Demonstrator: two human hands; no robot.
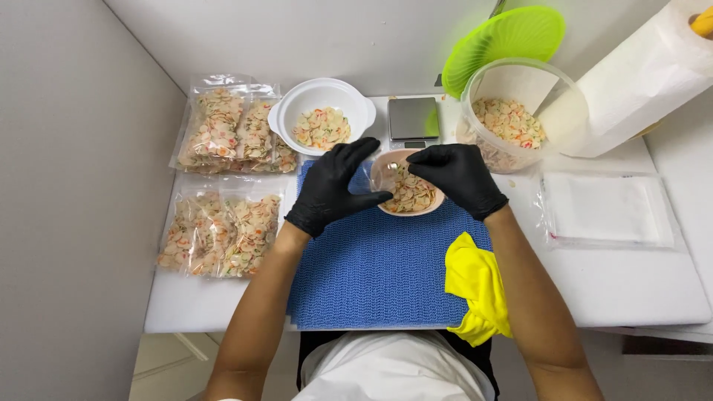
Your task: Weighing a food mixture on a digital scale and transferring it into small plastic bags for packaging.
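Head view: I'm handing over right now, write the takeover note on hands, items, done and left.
Left hand: black glove, open, curved around the pink bowl.
Right hand: gloved, on the bowl's far rim, also touching a small clear bag.
Bowl sits on the blue mat, holding coloured crackers.
Done: filled bags stacked left.
Left: crackers remain in the white bowl and clear tub; empty bags lie right.

I counted two gloved hands, left (pixel 334 189) and right (pixel 459 177), two bowls, white (pixel 321 115) and pink (pixel 408 193), two snack-bag stacks (pixel 230 134) (pixel 219 234), one scale (pixel 414 120), one tub (pixel 512 111), one yellow cloth (pixel 477 286).
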